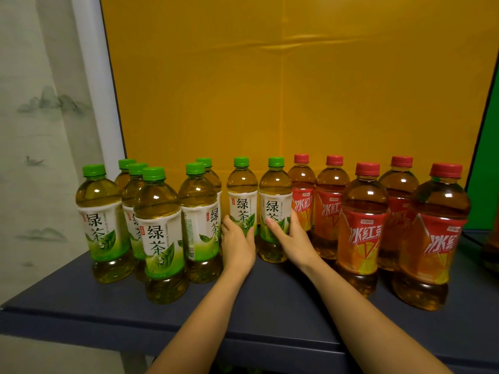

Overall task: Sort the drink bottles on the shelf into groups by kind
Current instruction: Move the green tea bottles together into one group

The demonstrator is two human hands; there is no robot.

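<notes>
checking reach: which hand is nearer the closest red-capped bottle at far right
Right. The right hand holds a green-capped bottle nearer the red-capped bottle; the left hand is farther left.

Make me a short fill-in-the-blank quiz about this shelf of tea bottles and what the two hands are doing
1. The left hand grips a bottle whose cap is ____.
2. The right hand grips a green-capped bottle that stands right beside a bottle with a ____ cap.
3. The number of red-capped bottles on the shelf is ____.
4. The board behind the bottles is coloured ____.

Missing words: green; red; five; yellow
</notes>
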